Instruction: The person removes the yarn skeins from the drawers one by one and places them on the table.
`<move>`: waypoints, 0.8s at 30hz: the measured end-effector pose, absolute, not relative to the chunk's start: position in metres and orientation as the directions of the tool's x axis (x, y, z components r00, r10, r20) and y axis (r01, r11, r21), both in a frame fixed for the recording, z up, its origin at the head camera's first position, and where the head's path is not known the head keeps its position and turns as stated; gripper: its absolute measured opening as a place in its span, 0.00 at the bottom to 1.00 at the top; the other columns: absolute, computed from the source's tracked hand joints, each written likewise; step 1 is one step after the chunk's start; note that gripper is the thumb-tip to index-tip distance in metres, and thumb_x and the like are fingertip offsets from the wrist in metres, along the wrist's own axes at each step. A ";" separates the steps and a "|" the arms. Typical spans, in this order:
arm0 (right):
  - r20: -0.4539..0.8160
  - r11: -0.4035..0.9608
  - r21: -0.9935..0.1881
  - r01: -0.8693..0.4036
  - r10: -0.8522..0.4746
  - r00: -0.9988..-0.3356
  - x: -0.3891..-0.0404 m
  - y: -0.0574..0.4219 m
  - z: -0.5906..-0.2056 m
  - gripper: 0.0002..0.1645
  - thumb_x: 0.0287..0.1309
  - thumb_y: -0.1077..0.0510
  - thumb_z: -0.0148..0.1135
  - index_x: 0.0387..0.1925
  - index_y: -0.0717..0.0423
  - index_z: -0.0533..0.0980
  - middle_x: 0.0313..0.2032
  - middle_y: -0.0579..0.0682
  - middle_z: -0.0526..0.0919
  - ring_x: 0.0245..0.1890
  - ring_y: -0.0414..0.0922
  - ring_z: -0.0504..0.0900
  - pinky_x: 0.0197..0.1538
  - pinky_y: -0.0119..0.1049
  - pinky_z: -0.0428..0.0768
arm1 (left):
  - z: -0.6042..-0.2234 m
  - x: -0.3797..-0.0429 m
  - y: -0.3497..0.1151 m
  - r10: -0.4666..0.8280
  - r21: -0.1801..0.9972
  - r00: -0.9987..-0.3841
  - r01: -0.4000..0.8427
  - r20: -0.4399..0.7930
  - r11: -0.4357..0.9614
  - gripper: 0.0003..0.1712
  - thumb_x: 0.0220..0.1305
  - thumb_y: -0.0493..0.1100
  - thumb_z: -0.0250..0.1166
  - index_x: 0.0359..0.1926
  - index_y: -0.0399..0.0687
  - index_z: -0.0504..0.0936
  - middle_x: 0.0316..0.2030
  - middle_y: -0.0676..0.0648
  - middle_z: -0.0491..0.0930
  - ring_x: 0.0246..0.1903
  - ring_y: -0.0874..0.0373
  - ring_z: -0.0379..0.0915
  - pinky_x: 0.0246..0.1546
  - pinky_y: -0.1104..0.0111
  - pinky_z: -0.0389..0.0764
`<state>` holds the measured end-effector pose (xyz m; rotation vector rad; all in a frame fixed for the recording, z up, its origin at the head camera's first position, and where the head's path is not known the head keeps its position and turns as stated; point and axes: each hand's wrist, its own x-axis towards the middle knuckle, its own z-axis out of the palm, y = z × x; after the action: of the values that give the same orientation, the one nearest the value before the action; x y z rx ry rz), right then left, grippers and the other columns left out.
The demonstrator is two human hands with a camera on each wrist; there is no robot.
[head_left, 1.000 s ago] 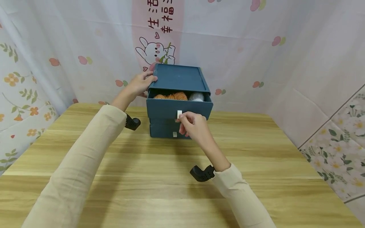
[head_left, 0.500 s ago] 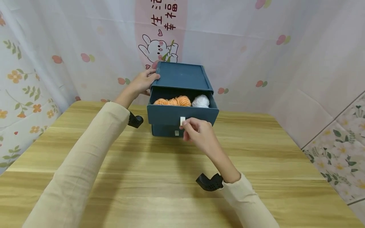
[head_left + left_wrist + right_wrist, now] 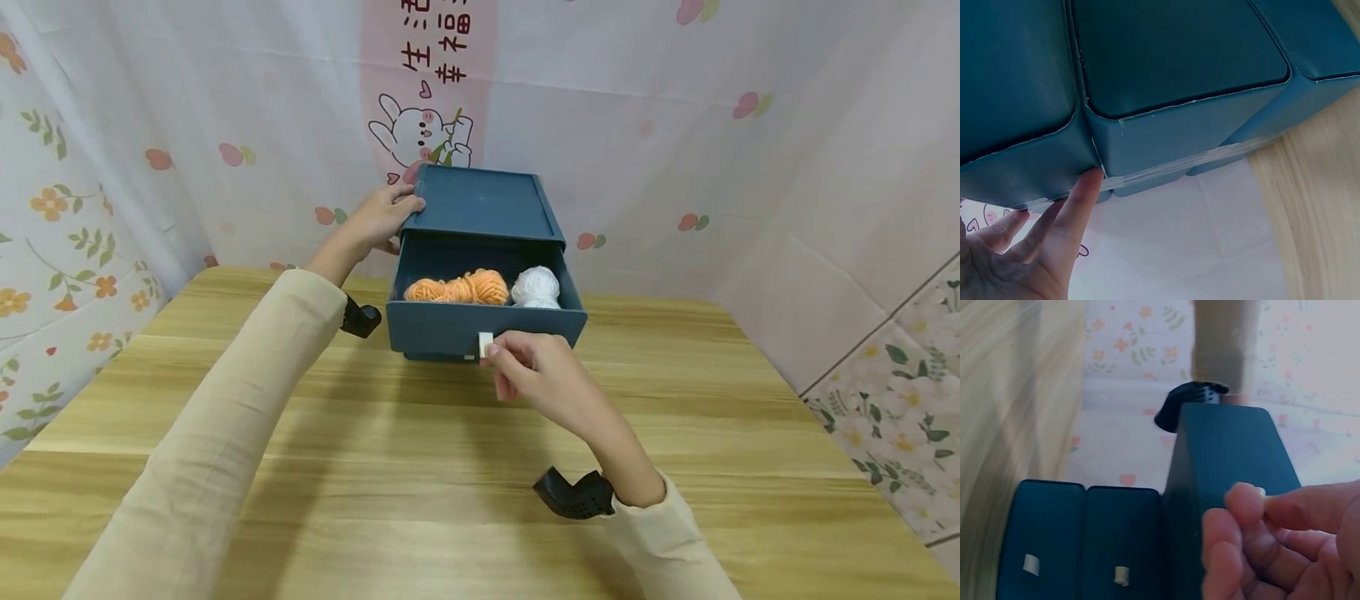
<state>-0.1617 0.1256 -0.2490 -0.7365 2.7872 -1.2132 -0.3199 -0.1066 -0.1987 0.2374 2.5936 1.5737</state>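
Note:
A dark blue drawer cabinet (image 3: 480,200) stands at the back of the table, its top drawer (image 3: 450,327) pulled far out. Inside the drawer lie an orange yarn skein (image 3: 457,288) and a white yarn ball (image 3: 536,287). Between thumb and fingertips, my right hand (image 3: 543,371) pinches the white drawer pull (image 3: 485,344); in the right wrist view the fingers mostly cover it. My left hand (image 3: 378,218) rests against the cabinet's upper left edge. In the left wrist view its extended fingers (image 3: 1072,219) touch the cabinet's side (image 3: 1172,144).
Lower drawers (image 3: 1122,537) with white pulls are closed. Clear tape (image 3: 1197,161) runs along the cabinet's side. The wooden table (image 3: 420,500) extends in front, with a printed curtain (image 3: 615,133) behind. Black wrist cameras (image 3: 576,493) sit on both wrists.
My right hand has drawn the top drawer outward, toward me, exposing more of the orange and white yarn. My left hand has stayed at the cabinet's left edge.

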 end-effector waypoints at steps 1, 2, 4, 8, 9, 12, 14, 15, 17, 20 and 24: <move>0.163 0.595 -0.685 -0.420 -0.437 -0.885 -0.161 0.126 -0.248 0.14 0.67 0.56 0.49 0.30 0.53 0.78 0.16 0.46 0.76 0.19 0.46 0.73 0.24 0.32 0.71 | -0.199 -0.320 -0.107 0.183 0.889 -0.983 0.078 -0.006 0.451 0.35 0.71 0.53 0.43 0.74 0.53 0.43 0.69 0.40 0.57 0.60 0.44 0.66 0.53 0.51 0.75; 0.156 0.599 -0.679 -0.425 -0.448 -0.880 -0.160 0.127 -0.247 0.14 0.67 0.57 0.49 0.29 0.53 0.78 0.15 0.46 0.76 0.19 0.45 0.73 0.24 0.32 0.71 | -0.199 -0.320 -0.107 0.183 0.889 -0.983 0.078 -0.007 0.451 0.35 0.71 0.53 0.43 0.74 0.53 0.44 0.69 0.40 0.57 0.60 0.44 0.66 0.53 0.51 0.75; 0.146 0.609 -0.662 -0.437 -0.467 -0.872 -0.158 0.127 -0.246 0.14 0.67 0.57 0.49 0.28 0.53 0.77 0.15 0.45 0.75 0.18 0.43 0.72 0.24 0.31 0.70 | -0.199 -0.320 -0.107 0.188 0.890 -0.982 0.083 -0.003 0.447 0.34 0.71 0.52 0.43 0.74 0.53 0.44 0.68 0.40 0.57 0.59 0.44 0.67 0.52 0.51 0.75; 0.135 0.632 -0.623 -0.461 -0.493 -0.859 -0.155 0.128 -0.243 0.14 0.67 0.58 0.49 0.26 0.53 0.76 0.14 0.44 0.74 0.17 0.40 0.69 0.23 0.31 0.69 | -0.200 -0.320 -0.107 0.189 0.888 -0.982 0.101 0.016 0.449 0.34 0.71 0.52 0.44 0.73 0.53 0.45 0.67 0.40 0.60 0.58 0.45 0.68 0.50 0.53 0.77; 0.134 0.636 -0.615 -0.466 -0.498 -0.857 -0.154 0.128 -0.242 0.14 0.67 0.58 0.49 0.26 0.53 0.76 0.14 0.43 0.74 0.17 0.39 0.69 0.23 0.31 0.69 | -0.200 -0.320 -0.107 0.190 0.888 -0.982 0.104 0.019 0.447 0.34 0.71 0.52 0.44 0.73 0.52 0.45 0.67 0.39 0.60 0.58 0.45 0.68 0.50 0.52 0.77; 0.135 0.643 -0.602 -0.474 -0.502 -0.854 -0.153 0.128 -0.241 0.14 0.67 0.58 0.49 0.26 0.53 0.76 0.14 0.44 0.74 0.16 0.39 0.69 0.23 0.31 0.69 | -0.200 -0.320 -0.107 0.190 0.890 -0.982 0.103 0.019 0.444 0.34 0.71 0.52 0.43 0.73 0.52 0.45 0.67 0.39 0.60 0.57 0.45 0.68 0.51 0.52 0.77; 0.141 0.645 -0.596 -0.478 -0.502 -0.853 -0.152 0.127 -0.242 0.15 0.67 0.56 0.49 0.24 0.52 0.75 0.14 0.44 0.74 0.16 0.39 0.68 0.23 0.31 0.68 | -0.199 -0.320 -0.108 0.190 0.891 -0.982 0.097 0.012 0.443 0.34 0.71 0.53 0.43 0.74 0.53 0.44 0.67 0.39 0.60 0.57 0.45 0.69 0.51 0.52 0.76; 0.145 0.648 -0.592 -0.480 -0.500 -0.854 -0.152 0.127 -0.242 0.16 0.67 0.56 0.49 0.23 0.52 0.74 0.14 0.44 0.74 0.15 0.38 0.67 0.23 0.30 0.68 | -0.199 -0.320 -0.108 0.190 0.891 -0.982 0.093 0.008 0.443 0.35 0.71 0.53 0.43 0.74 0.53 0.44 0.67 0.39 0.60 0.57 0.44 0.69 0.52 0.52 0.76; 0.153 0.653 -0.582 -0.485 -0.498 -0.854 -0.152 0.126 -0.243 0.18 0.68 0.54 0.49 0.22 0.51 0.73 0.14 0.43 0.73 0.15 0.38 0.66 0.22 0.30 0.67 | -0.199 -0.320 -0.110 0.187 0.891 -0.982 0.087 0.002 0.445 0.35 0.71 0.53 0.43 0.74 0.53 0.43 0.67 0.39 0.60 0.57 0.44 0.69 0.52 0.52 0.76; 0.166 0.667 -0.560 -0.491 -0.490 -0.856 -0.151 0.125 -0.241 0.18 0.67 0.53 0.49 0.21 0.51 0.73 0.14 0.44 0.74 0.15 0.38 0.67 0.23 0.31 0.68 | -0.200 -0.320 -0.110 0.182 0.891 -0.983 0.082 0.000 0.447 0.35 0.71 0.53 0.43 0.74 0.53 0.44 0.67 0.39 0.60 0.57 0.44 0.69 0.52 0.52 0.76; 0.183 0.699 -0.518 -0.492 -0.471 -0.863 -0.149 0.126 -0.235 0.17 0.66 0.52 0.51 0.22 0.51 0.76 0.14 0.42 0.74 0.18 0.38 0.71 0.27 0.33 0.72 | -0.200 -0.319 -0.109 0.190 0.893 -0.982 0.089 0.003 0.441 0.35 0.71 0.53 0.44 0.74 0.53 0.44 0.67 0.39 0.59 0.57 0.45 0.69 0.51 0.53 0.76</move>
<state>-0.1490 0.1259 -0.2352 -0.8308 2.9295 -0.9102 -0.3193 -0.1087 -0.1996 0.2507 2.5828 1.5917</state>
